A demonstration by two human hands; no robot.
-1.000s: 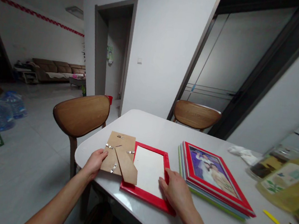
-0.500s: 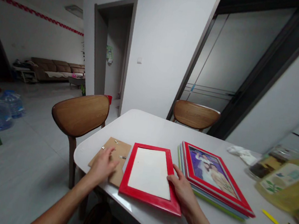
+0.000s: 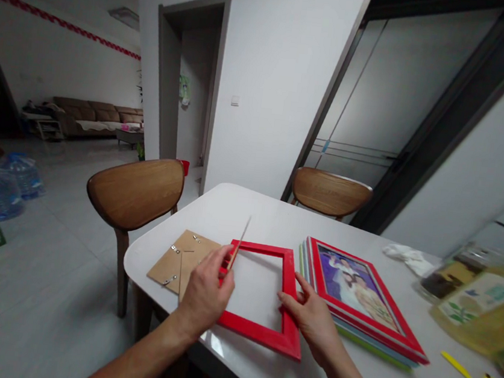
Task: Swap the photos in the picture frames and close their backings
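We pinch a thin panel (image 3: 241, 239) in our left hand (image 3: 210, 287) at the 10 o'clock corner of the red picture frame (image 3: 258, 332); our right hand (image 3: 310, 317) pinches its 3 o'clock side. Backing board (image 3: 162, 262): 9 o'clock, on the counter (image 3: 254, 207).

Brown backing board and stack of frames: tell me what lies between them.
In the head view, the open red frame, gripped by the right hand, and the left hand, pinching a thin panel seen edge-on.

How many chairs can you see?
2. One chair is at the left side of the table. The other chair is across it, by the glass door. More may be hidden.
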